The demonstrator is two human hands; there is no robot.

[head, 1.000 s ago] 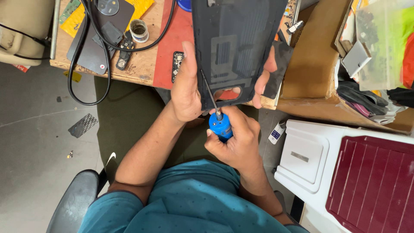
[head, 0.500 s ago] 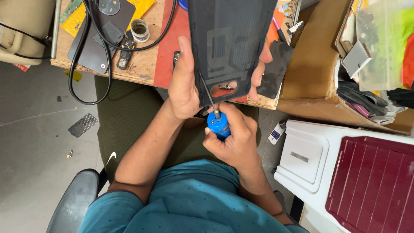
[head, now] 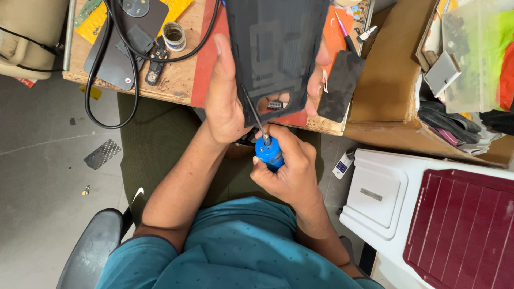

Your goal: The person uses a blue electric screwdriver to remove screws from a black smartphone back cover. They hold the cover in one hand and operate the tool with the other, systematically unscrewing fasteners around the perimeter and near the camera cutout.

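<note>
My left hand (head: 225, 93) grips a dark flat back cover panel (head: 278, 43) by its left edge over the near edge of the wooden workbench (head: 174, 85). Fingertips show at the panel's right edge. My right hand (head: 292, 174) is closed around a blue-handled screwdriver (head: 267, 151). Its thin shaft slants up and left, and its tip rests on the panel's lower left part, beside a cut-out where a small metal part shows.
On the bench lie a red mat (head: 206, 59), a phone with looping black cables (head: 115, 59), a small round tin (head: 174, 35), a black foam piece (head: 342, 85) and a cardboard box (head: 391, 80). A white and maroon case (head: 428, 214) stands at the right. A chair (head: 88, 251) is below me.
The panel has shifted slightly left and up in my left hand. The screwdriver stays against its lower left part, and my right hand has barely moved.
</note>
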